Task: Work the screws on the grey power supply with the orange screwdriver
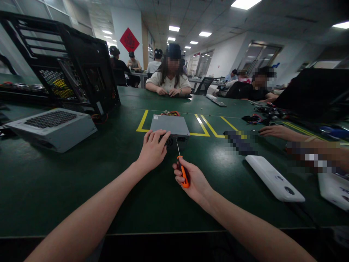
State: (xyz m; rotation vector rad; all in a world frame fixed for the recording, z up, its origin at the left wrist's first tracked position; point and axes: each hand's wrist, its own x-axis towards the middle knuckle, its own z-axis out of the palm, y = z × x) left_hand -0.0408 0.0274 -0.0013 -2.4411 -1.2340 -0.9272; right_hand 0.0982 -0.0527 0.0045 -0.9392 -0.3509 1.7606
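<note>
I have the left forearm reaching in from the lower left, its wrist bent a little and the back of the left hand turned up. Its fingers lie lightly bent and slightly parted over the near left edge of a flat, grey metal box with a socket in its near face; I cannot tell whether they grip or simply rest there. The box sits ahead of me on the dark green tabletop, between the arms of a yellow tape outline, its near side overlapping the front line.

From the lower right, the other forearm slants inward to the right hand, which I see closed around a screwdriver with an orange-and-black handle and thin metal shaft. The thumb lies along the handle near the collar, the other fingers curling round from the left. The shaft points away from me, leaning slightly left, its tip at the box's near face just below the socket; whether it touches, I cannot tell.
</note>
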